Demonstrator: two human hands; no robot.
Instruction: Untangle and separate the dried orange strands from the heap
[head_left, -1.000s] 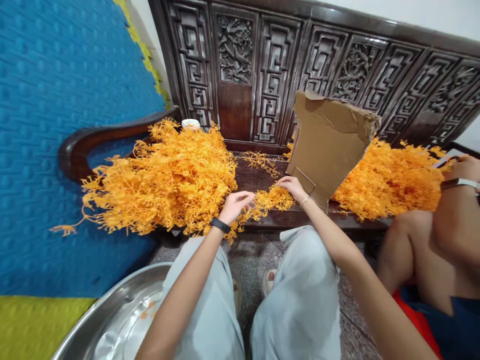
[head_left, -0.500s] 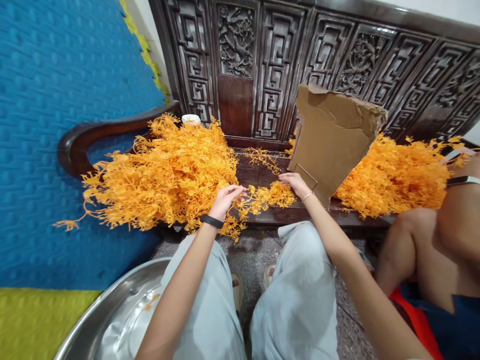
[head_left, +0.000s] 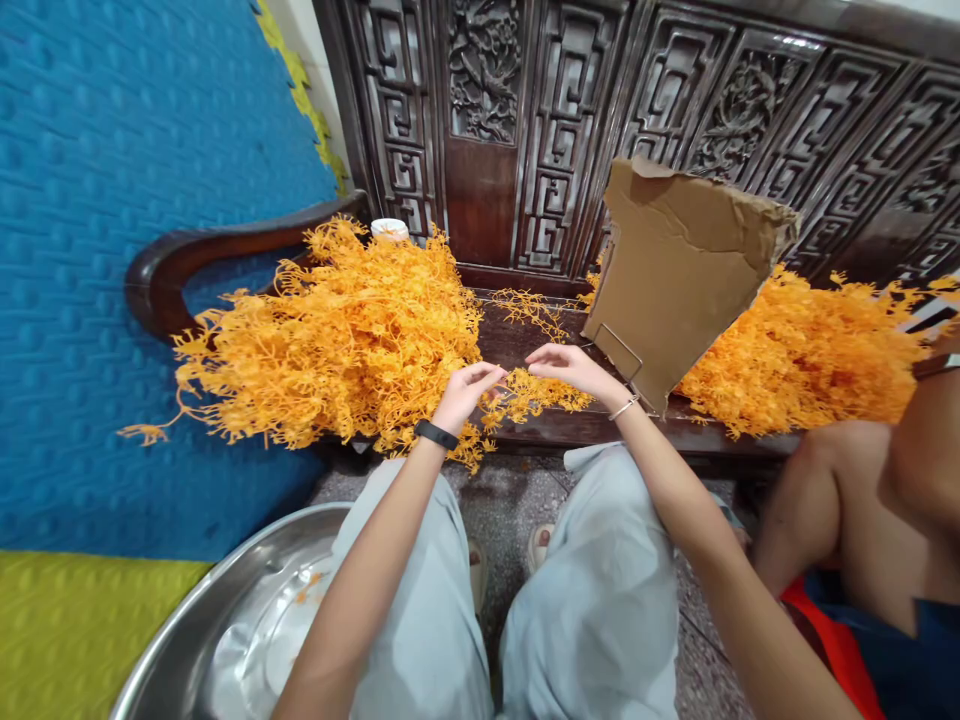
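Orange branching strands, seemingly plastic, form a large heap [head_left: 360, 340] on the dark wooden bench, left of centre. At its right edge my left hand [head_left: 461, 395] is closed in a pinch on an orange strand; its fingertips partly hide the hold. My right hand [head_left: 574, 370] hovers just to the right, fingers stretched toward the left hand and slightly parted from the thumb, holding nothing that I can see. Beneath and between both hands lies a smaller orange cluster [head_left: 536, 395]. A few loose strands [head_left: 529, 308] rest farther back on the bench.
A cardboard sheet [head_left: 679, 270] stands upright by a thin wire frame [head_left: 622, 345]. Behind it is another orange heap [head_left: 810, 350], near a seated person's legs [head_left: 832, 490]. A metal basin [head_left: 225, 590] sits lower left. The carved backrest [head_left: 480, 200] rises behind.
My right hand has moved left, closer to my left hand, and its fingers have stretched out. The left hand keeps its pinch beside the heap. The view has shifted slightly.
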